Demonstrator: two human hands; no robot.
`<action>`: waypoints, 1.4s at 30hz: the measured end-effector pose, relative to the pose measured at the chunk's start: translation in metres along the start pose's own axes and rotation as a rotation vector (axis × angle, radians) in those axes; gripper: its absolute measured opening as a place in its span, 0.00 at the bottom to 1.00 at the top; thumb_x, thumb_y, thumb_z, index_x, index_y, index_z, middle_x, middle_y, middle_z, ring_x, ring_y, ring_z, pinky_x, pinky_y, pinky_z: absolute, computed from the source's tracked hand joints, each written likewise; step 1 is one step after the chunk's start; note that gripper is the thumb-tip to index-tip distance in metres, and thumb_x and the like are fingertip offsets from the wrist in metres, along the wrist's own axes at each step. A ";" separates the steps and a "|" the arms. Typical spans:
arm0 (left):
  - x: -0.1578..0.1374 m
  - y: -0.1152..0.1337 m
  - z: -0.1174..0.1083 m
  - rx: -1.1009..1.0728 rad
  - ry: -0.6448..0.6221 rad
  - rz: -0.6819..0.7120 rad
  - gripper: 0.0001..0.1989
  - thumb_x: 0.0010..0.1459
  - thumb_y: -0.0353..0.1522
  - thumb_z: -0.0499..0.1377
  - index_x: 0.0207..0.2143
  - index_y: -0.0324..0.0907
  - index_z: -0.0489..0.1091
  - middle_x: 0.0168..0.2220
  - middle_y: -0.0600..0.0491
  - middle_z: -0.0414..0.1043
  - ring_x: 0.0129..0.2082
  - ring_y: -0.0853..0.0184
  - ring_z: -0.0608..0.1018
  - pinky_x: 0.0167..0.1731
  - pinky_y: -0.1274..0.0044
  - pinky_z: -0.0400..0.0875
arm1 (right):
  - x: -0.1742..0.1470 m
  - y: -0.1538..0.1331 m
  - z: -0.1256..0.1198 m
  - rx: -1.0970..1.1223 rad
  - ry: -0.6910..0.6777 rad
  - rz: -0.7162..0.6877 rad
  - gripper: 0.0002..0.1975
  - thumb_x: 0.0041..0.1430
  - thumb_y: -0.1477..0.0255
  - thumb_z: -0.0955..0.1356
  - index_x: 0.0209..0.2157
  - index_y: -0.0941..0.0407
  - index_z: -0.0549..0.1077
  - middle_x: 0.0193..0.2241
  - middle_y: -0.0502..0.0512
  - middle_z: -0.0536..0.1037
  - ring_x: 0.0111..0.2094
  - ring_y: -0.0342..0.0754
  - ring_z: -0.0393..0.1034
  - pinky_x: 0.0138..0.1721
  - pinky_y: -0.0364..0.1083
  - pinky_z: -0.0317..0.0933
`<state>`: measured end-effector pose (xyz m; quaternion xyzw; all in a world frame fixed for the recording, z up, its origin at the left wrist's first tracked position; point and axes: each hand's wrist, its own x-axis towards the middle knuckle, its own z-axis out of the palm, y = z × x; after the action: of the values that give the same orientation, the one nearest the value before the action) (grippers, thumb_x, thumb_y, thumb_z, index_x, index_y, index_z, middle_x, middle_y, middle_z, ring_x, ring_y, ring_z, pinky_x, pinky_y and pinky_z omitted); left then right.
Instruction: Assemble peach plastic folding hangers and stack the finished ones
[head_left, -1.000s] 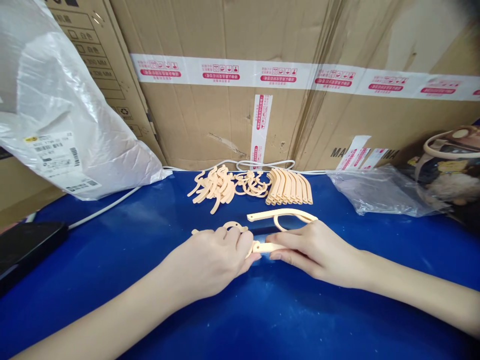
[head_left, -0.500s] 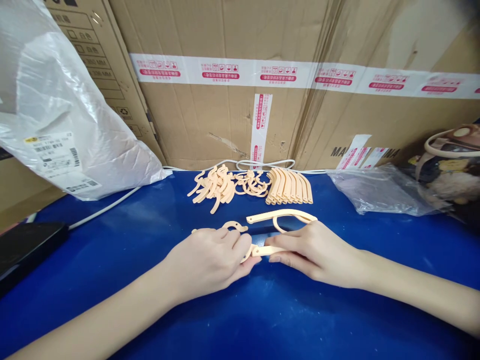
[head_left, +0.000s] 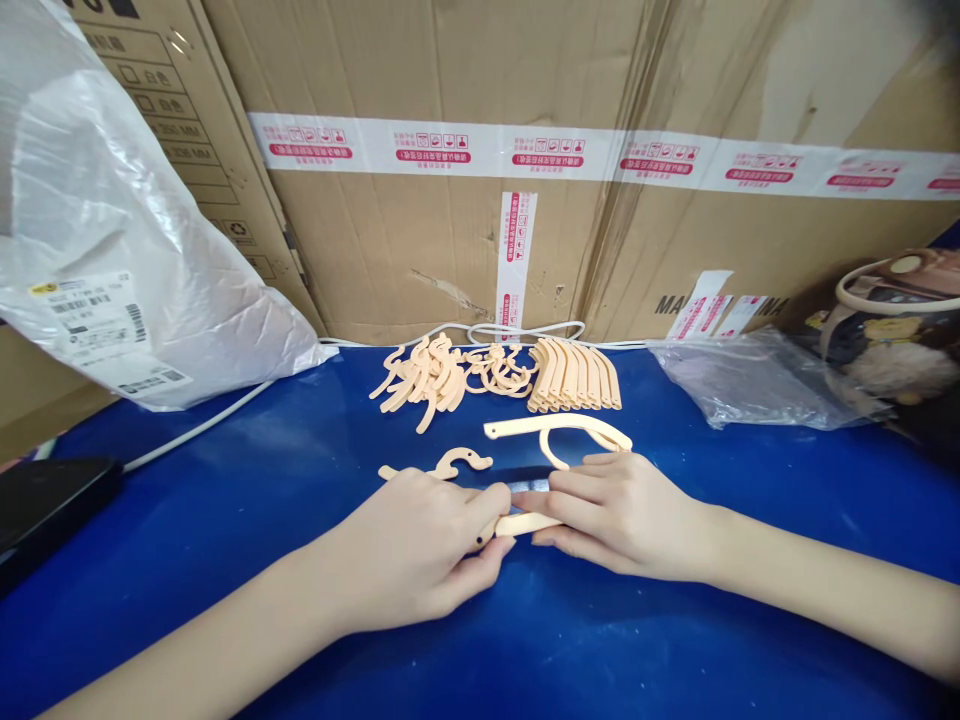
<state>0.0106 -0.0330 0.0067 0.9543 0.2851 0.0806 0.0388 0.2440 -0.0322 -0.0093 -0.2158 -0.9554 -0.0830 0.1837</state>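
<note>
My left hand [head_left: 424,545] is closed around a small cream plastic hanger piece [head_left: 481,536]; most of it is hidden by the fingers, and a dark hole shows at its end. Thumb and fingers of my right hand [head_left: 637,515] pinch a cream hanger arm [head_left: 529,523], whose left end meets the piece in my left hand. Just beyond the hands lie a loose curved hanger arm [head_left: 555,425], a curved piece [head_left: 551,450] partly under it, and a hook-shaped piece [head_left: 465,458] partly hidden behind my left hand.
Farther back on the blue table [head_left: 480,650] are a heap of wavy cream pieces [head_left: 427,380], several hooks [head_left: 500,368] and a row of curved arms [head_left: 576,375]. A white cable [head_left: 202,425], plastic bag [head_left: 750,380], white parcel [head_left: 150,260], black device [head_left: 60,510] and cardboard boxes [head_left: 390,240] surround them.
The joined end of the held pieces has turned and dropped slightly toward me. My left hand has shifted down a little, uncovering more of the loose hook piece. Both hands keep their hold.
</note>
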 end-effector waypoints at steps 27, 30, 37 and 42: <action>-0.004 -0.009 -0.002 -0.054 0.076 0.033 0.08 0.60 0.32 0.49 0.28 0.44 0.55 0.19 0.61 0.59 0.16 0.71 0.63 0.19 0.78 0.51 | 0.005 0.028 -0.020 0.220 -0.043 0.265 0.16 0.69 0.68 0.59 0.38 0.58 0.76 0.32 0.55 0.73 0.33 0.46 0.66 0.35 0.45 0.57; -0.004 -0.005 -0.002 -0.060 0.052 0.098 0.07 0.54 0.29 0.52 0.26 0.44 0.54 0.21 0.60 0.61 0.19 0.70 0.63 0.20 0.78 0.55 | 0.004 0.028 -0.019 0.208 -0.072 0.286 0.16 0.69 0.68 0.58 0.39 0.57 0.75 0.32 0.54 0.71 0.32 0.45 0.65 0.34 0.43 0.56; -0.001 -0.004 -0.004 0.014 0.083 0.208 0.05 0.50 0.23 0.51 0.27 0.40 0.61 0.29 0.51 0.65 0.34 0.62 0.68 0.38 0.69 0.65 | 0.002 0.028 -0.018 0.132 -0.127 0.347 0.13 0.66 0.70 0.60 0.44 0.54 0.74 0.33 0.52 0.72 0.28 0.42 0.66 0.29 0.42 0.55; -0.001 -0.008 -0.004 -0.024 0.122 0.248 0.07 0.56 0.22 0.50 0.32 0.39 0.66 0.46 0.46 0.67 0.56 0.57 0.62 0.60 0.63 0.51 | 0.002 0.029 -0.018 0.078 -0.168 0.415 0.14 0.62 0.75 0.61 0.47 0.54 0.72 0.36 0.52 0.74 0.30 0.43 0.70 0.30 0.42 0.57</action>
<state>0.0046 -0.0265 0.0095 0.9750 0.1658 0.1462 0.0226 0.2612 -0.0096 0.0100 -0.4067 -0.9049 0.0118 0.1248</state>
